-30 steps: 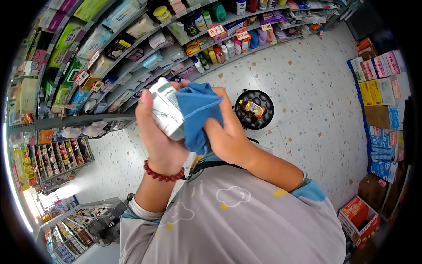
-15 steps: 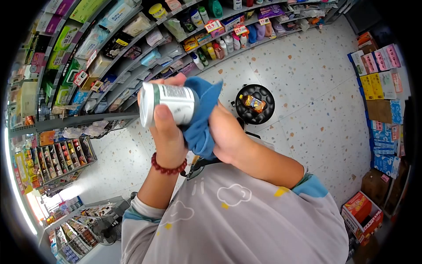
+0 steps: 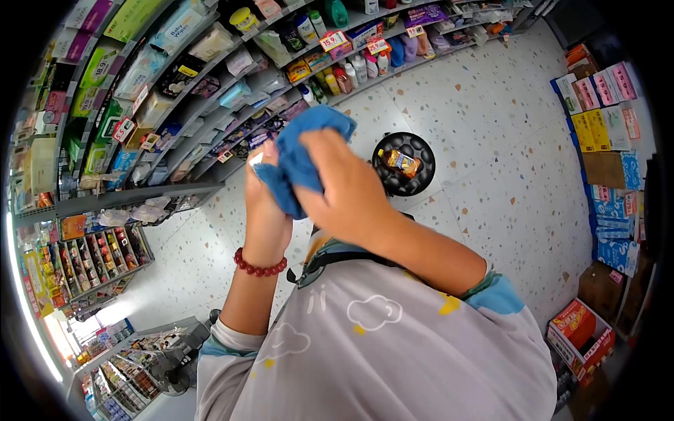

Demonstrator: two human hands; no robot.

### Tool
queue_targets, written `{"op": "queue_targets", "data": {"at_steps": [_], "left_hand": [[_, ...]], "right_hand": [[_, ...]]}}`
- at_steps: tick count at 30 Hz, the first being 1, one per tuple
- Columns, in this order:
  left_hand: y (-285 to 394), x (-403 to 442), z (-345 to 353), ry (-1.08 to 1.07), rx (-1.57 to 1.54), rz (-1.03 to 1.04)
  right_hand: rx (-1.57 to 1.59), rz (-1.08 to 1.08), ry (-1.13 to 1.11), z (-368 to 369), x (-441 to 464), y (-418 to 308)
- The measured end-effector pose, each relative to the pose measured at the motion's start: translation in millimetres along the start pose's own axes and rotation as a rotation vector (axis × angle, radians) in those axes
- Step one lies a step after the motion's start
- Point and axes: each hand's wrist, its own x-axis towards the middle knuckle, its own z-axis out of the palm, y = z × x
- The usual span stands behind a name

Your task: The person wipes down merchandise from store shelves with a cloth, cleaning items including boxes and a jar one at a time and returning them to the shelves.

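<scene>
A white item [image 3: 257,159] is sitting in the left hand [image 3: 267,207], its fingers curling around it; only a sliver is showing, so its long axis is staying hidden. A blue cloth [image 3: 319,123] is covering its right side, and the blurred right hand [image 3: 349,189] is gripping that cloth from the right (the left hand is lying nearer the item). Beyond, a round black dimpled stand [image 3: 423,146] is carrying a printed packet [image 3: 402,163], which is reaching from near its middle towards its left rim. An open red carton [image 3: 581,340] is standing lower right, its contents being unclear. Tiered shelving [image 3: 126,191] is holding baby wipes [image 3: 181,28] near its upper edge.
</scene>
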Motion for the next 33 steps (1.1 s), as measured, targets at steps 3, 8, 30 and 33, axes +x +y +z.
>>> {"op": "queue_targets", "data": {"at_steps": [3, 8, 30, 33], "left_hand": [[-2, -12, 8, 0.049, 0.042, 0.068], [4, 0, -10, -0.061, 0.006, -0.002], [17, -21, 8, -0.045, 0.054, 0.001], [22, -12, -18, -0.319, -0.225, -0.207]], "right_hand": [[0.001, 0.038, 0.183, 1, 12, 15], [0.061, 0.087, 0.069, 2, -5, 6], [-0.016, -0.038, 0.168, -3, -6, 15], [-0.152, -0.240, 0.111, -3, -18, 6]]}}
